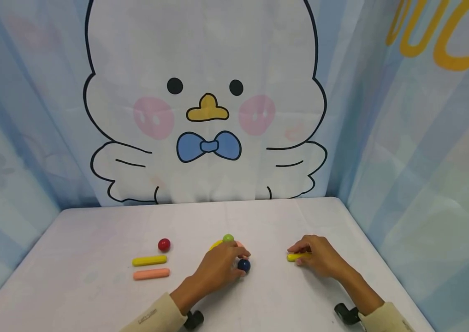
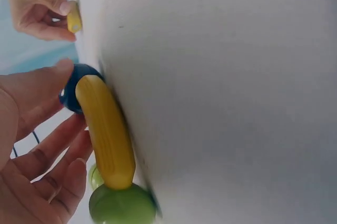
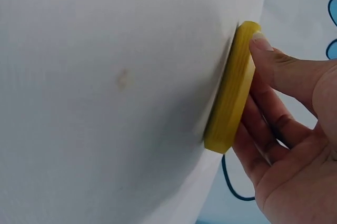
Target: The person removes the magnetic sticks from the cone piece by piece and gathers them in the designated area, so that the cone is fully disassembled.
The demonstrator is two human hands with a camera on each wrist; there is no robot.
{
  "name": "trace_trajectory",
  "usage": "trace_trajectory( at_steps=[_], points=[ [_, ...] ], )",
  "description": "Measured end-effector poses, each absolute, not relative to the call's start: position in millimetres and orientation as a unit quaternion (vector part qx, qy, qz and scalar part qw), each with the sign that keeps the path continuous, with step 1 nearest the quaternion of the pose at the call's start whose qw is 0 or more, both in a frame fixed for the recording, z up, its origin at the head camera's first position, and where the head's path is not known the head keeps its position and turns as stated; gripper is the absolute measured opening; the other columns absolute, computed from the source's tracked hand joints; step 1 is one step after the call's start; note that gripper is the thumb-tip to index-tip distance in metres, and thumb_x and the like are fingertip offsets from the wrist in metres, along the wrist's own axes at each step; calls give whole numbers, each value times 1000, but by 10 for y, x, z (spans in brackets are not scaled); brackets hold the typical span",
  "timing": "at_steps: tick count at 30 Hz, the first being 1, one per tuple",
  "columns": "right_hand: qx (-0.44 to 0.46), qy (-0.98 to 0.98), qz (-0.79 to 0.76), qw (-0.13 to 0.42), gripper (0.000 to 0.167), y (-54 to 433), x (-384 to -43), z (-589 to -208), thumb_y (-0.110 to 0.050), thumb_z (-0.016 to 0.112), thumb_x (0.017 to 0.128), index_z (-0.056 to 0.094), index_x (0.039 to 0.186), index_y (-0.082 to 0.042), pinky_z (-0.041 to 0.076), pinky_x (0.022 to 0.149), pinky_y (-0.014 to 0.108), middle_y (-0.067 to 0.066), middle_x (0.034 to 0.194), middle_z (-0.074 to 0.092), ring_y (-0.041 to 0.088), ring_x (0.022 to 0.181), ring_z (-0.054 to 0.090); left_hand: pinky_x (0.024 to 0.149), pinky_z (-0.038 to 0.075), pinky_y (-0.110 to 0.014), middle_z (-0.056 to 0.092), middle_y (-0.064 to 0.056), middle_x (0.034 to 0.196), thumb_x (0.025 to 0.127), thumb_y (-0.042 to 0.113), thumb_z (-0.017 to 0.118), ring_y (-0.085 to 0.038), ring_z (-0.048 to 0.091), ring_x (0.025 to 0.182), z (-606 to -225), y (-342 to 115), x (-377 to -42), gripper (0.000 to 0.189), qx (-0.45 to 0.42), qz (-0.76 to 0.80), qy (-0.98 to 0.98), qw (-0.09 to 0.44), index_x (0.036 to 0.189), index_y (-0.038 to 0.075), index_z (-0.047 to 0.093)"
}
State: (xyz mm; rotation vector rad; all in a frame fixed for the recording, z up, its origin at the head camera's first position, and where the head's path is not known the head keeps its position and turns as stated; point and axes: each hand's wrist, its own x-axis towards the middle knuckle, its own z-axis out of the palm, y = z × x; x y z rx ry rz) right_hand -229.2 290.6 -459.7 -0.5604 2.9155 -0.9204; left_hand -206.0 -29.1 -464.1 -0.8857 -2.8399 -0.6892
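Note:
My left hand [image 1: 217, 263] holds a dark blue ball [image 1: 244, 265] between thumb and fingers. In the left wrist view, a yellow stick [image 2: 108, 134] runs from the blue ball to a green ball [image 2: 121, 203]. Behind it, part of a second green ball [image 2: 96, 177] shows. The head view shows a light green ball [image 1: 228, 238] and a bit of a salmon-pink stick [image 1: 240, 244] past the left hand, which hides the rest. To the right, my right hand [image 1: 321, 256] pinches another yellow stick [image 3: 231, 89] by its side, low over the white table.
Left of the hands lie a red ball [image 1: 164, 245], a loose yellow stick [image 1: 149, 261] and a salmon-pink stick [image 1: 151, 274] on the white table [image 1: 72, 276]. A curtain with a cartoon bird [image 1: 205, 55] hangs behind the table, with more curtain at both sides.

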Motion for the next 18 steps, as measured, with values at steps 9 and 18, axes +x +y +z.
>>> trace_trajectory(
  at_steps=[9,18],
  points=[
    [-173,935,-309,-11,30,2754,-2267,-4536,-5,87,86,83,111,-21,56,102,55,-5,107,76,24,110,69,90,58,-35,73,4,112,86,28,90,-11,58,101,-4515,-555,-1993,37,-248,-235,-940,23,121,23,76],
    [-191,923,-334,-9,35,2439,-2188,-4451,-10,89,85,82,114,-28,55,103,55,-7,108,76,18,110,66,89,58,-38,71,2,107,84,19,92,-13,58,99,-4522,-841,-1954,33,-221,-240,-945,24,114,20,79]
  ],
)
